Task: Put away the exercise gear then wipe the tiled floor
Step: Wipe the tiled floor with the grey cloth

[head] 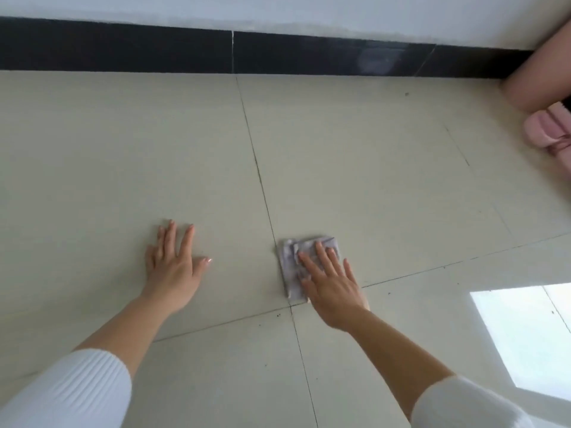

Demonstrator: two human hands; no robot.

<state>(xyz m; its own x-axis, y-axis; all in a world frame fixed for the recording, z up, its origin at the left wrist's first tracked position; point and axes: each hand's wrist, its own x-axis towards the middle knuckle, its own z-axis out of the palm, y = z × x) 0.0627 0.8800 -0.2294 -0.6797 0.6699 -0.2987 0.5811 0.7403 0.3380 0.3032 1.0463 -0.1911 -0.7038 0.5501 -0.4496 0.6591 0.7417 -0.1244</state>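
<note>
– Nearest the camera, at seven and five o'clock, what comes into frame?
– Two arms in white ribbed sleeves (68, 393), forearms bare, reaching out over the tiled floor (386, 180).
– And the hands?
– The left hand (173, 267), at eight o'clock, lies palm down on bare tile. Its fingers are straight and slightly spread, and it holds nothing. The right hand (332, 288), close to six o'clock, is also flat, its straight fingers pressing on a folded grey cloth (289, 261).
– Where exactly is the cloth?
– On the floor just below mid-frame. It is just right of the long grout line (256, 168) that runs toward twelve o'clock, and just beyond the point where a second line crosses it. The hand covers the cloth's near right part; its left and far edges show.
– Is the floor marked?
– Small dark specks (278, 315) sit along the crossing grout line, near the cloth. At four o'clock a bright patch of light (525, 335) falls across the tiles.
– Farther out?
– At two o'clock a pink roll (537, 78) lies on the floor against the base of the wall, cut by the frame edge. Just nearer than it, at three o'clock, are smaller pink rounded items (543, 134), also cut off; what they are cannot be told.
– And the back of the scene?
– A black skirting (123, 46) runs across at twelve o'clock, with white wall (278, 10) above it.
</note>
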